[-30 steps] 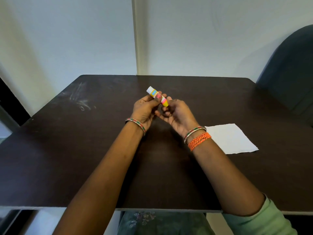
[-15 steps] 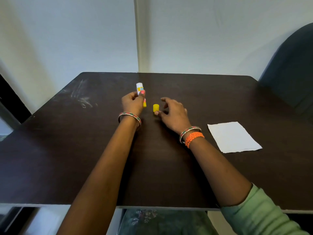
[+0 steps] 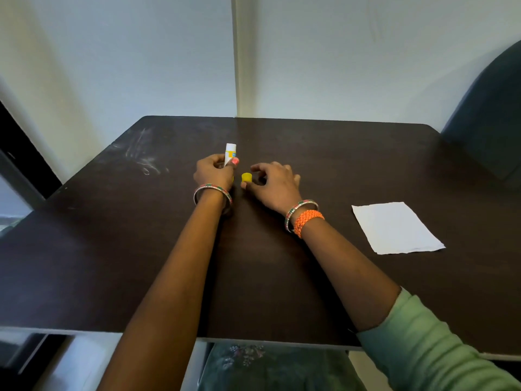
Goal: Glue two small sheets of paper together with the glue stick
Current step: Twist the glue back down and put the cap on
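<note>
Glue stick (image 3: pixel 230 152) white, upright | left hand (image 3: pixel 214 173) grips it | right hand (image 3: pixel 275 183) loose by yellow cap (image 3: pixel 246 177)

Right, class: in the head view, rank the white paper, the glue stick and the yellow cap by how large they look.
1. White paper, largest.
2. Glue stick, partly hidden by the left hand.
3. Yellow cap, smallest.
</note>
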